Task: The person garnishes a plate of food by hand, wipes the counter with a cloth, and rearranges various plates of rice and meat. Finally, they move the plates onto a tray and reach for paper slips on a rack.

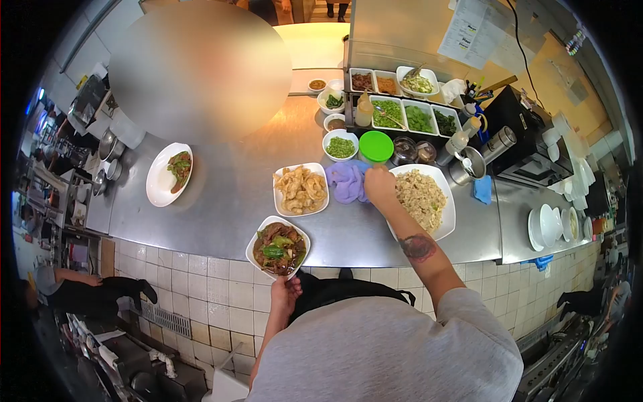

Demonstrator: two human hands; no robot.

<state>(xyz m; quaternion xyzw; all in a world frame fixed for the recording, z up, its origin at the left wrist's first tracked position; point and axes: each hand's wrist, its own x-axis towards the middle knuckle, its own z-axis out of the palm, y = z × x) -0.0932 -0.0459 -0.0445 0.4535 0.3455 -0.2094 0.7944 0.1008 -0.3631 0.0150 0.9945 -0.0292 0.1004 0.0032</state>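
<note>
My left hand (pixel 287 292) grips the near rim of a white square bowl (pixel 250 252) at the counter's front edge. Dark sliced meat with green pepper (pixel 276 246) fills that bowl. Farther forward, my right hand (pixel 380 185) is closed on a crumpled purple cloth (pixel 347 182) lying on the counter. Just left of the cloth stands a square dish of pale golden fried pieces (pixel 300 189). A large white dish of fried rice (pixel 420 199) sits to the right, partly hidden behind my right forearm.
A white oval plate (pixel 159 175) with rice and meat is on the left of the steel counter (pixel 221 201). Behind the cloth are a green lid (pixel 376 146), a bowl of chopped scallions (pixel 340 146) and garnish trays (pixel 419 119). A black microwave (pixel 529 144) and stacked plates (pixel 546 226) stand right.
</note>
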